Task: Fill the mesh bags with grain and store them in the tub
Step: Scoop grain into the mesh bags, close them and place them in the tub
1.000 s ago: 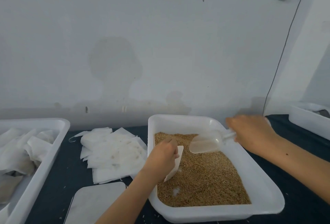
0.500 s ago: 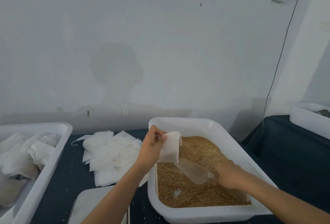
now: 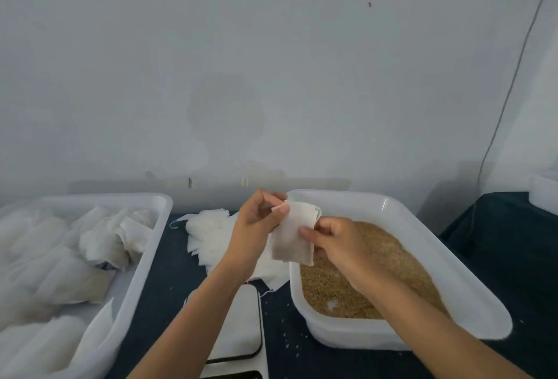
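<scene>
Both hands raised over the near-left corner of the grain tray (image 3: 392, 206). Left hand (image 3: 256, 227) pinches the upper left edge of a white mesh bag (image 3: 294, 235), thumb and fingers curled onto the fabric. Right hand (image 3: 335, 242) grips the bag's right side, fingers folded round its edge. Bag hangs between the two hands, lower end darker and slightly sagging; cannot tell how much is inside.

Grain (image 3: 389, 255) fills the white tray on the right, tan, with a pale bare spot near the front.

Left: white tub (image 3: 151, 245) holding a heap of white bags (image 3: 60, 258), some showing tan contents. Between tub and tray, a loose stack of flat empty bags (image 3: 211, 236) on the dark blue surface (image 3: 178, 270). A flat white slab with a dark rim (image 3: 244, 327) sits near the front edge under the left forearm. A few loose grains scattered on the surface beside it.
</scene>
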A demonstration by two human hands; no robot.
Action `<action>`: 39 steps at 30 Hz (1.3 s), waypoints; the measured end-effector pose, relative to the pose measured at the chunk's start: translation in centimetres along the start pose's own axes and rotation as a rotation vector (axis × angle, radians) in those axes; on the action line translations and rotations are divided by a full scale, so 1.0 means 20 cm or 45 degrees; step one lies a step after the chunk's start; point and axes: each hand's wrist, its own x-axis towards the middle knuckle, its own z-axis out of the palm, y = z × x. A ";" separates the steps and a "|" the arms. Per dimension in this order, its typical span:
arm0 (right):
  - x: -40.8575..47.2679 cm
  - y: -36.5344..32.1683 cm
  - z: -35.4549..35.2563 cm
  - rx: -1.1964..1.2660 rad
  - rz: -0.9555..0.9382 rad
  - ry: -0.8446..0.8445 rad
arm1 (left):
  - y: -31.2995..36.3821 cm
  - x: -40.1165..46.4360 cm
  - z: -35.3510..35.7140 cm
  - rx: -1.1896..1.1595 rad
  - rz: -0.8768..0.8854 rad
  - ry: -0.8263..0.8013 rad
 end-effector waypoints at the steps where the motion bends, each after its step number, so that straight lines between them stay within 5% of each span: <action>1: -0.01 -0.01 0.05 -0.039 -0.017 0.014 | 0.01 -0.03 -0.04 0.037 0.009 0.035; 11: -0.12 0.08 0.54 -0.192 -0.121 0.055 | -0.10 -0.34 -0.43 0.709 -0.121 0.260; 19: -0.17 0.26 0.68 -0.296 -0.176 0.075 | -0.25 -0.41 -0.53 0.978 -0.201 0.249; 26: -0.16 0.35 0.69 -0.563 -0.234 0.110 | -0.32 -0.41 -0.56 1.225 -0.063 0.265; 39: -0.26 0.49 0.56 -0.027 -0.115 0.111 | -0.32 -0.44 -0.69 0.823 -0.109 0.600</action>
